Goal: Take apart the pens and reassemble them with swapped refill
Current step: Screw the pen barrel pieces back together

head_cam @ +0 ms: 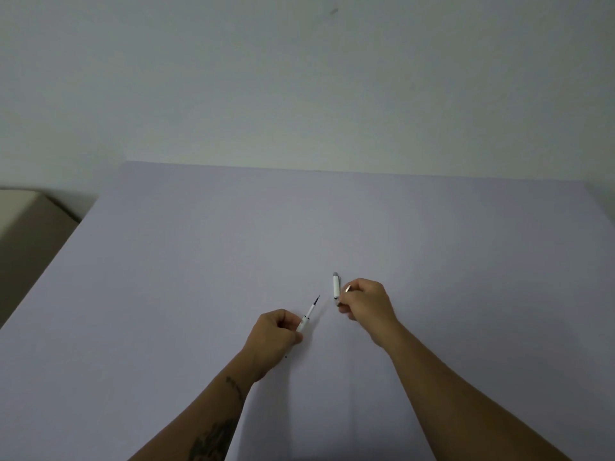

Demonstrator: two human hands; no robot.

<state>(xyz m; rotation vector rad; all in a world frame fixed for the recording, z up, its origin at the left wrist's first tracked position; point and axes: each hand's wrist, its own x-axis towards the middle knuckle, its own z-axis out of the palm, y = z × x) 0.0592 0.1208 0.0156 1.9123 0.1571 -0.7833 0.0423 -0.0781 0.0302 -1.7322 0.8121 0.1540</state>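
Now left hand (pixel 274 334) grips refill (pixel 308 313); right hand (pixel 366 306) pinches barrel (pixel 336 286).

The pen (pixel 307 316) in the left hand (pixel 273 337) was white with a thin black tip. The piece (pixel 336 287) beside the right hand (pixel 364 306) was white, grey-capped. The table (pixel 199 261) was pale lilac.
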